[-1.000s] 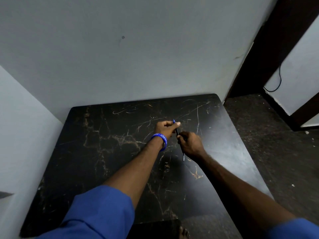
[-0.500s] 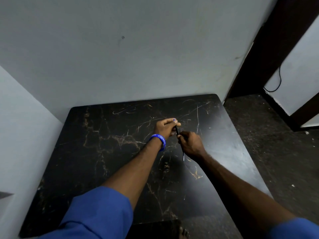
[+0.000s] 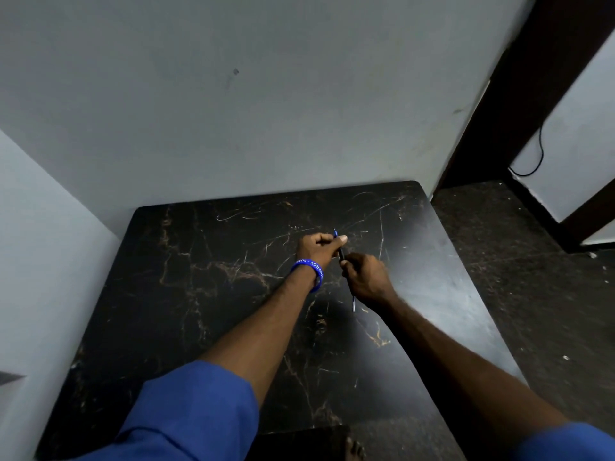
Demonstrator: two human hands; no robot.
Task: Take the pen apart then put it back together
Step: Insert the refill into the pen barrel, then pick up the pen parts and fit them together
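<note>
A thin dark pen (image 3: pixel 340 252) with a blue far end is held above the black marble-patterned table (image 3: pixel 206 294). My left hand (image 3: pixel 317 246), with a blue wristband, pinches its upper part just below the blue tip. My right hand (image 3: pixel 366 277) is closed around the lower part of the pen. A thin pale end sticks out below that fist. Most of the pen's barrel is hidden inside the two hands, which nearly touch.
Grey walls stand close behind and to the left of the table. On the right lie dark floor (image 3: pixel 532 294), a dark door frame (image 3: pixel 519 88) and a black cable (image 3: pixel 535 154). A bare foot (image 3: pixel 354 450) shows at the table's near edge.
The blue tip, mostly hidden by my left fingers half a second ago, now sticks out beyond them again. Both hands stay in nearly the same spot.
</note>
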